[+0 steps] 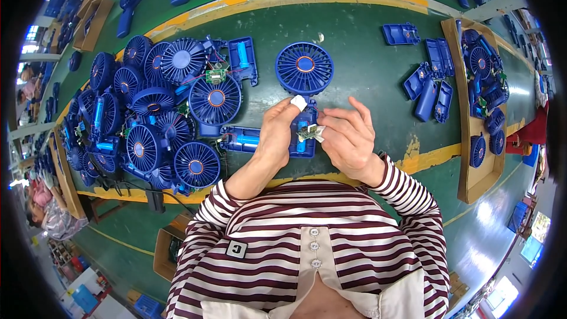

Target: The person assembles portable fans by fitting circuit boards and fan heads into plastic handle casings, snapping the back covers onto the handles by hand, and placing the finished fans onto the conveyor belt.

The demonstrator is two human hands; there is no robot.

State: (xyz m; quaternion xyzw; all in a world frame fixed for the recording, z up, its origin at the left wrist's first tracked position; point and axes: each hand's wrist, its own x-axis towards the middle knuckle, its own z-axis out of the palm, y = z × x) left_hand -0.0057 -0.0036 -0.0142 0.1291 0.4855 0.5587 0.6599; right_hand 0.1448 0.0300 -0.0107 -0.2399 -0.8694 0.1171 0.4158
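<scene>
Piled fans [152,101] lie left of the middle fan [305,65], casings [426,100] right (a box [483,176] beyond)

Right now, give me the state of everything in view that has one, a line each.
Middle fan: grille up, handle open
Circuit board: exposed, by the right hand
Blue battery: lying in that open handle
Fan pile: heaped, some fans opened
Blue casings: loose
Cardboard tray: open-topped, fans inside
</scene>
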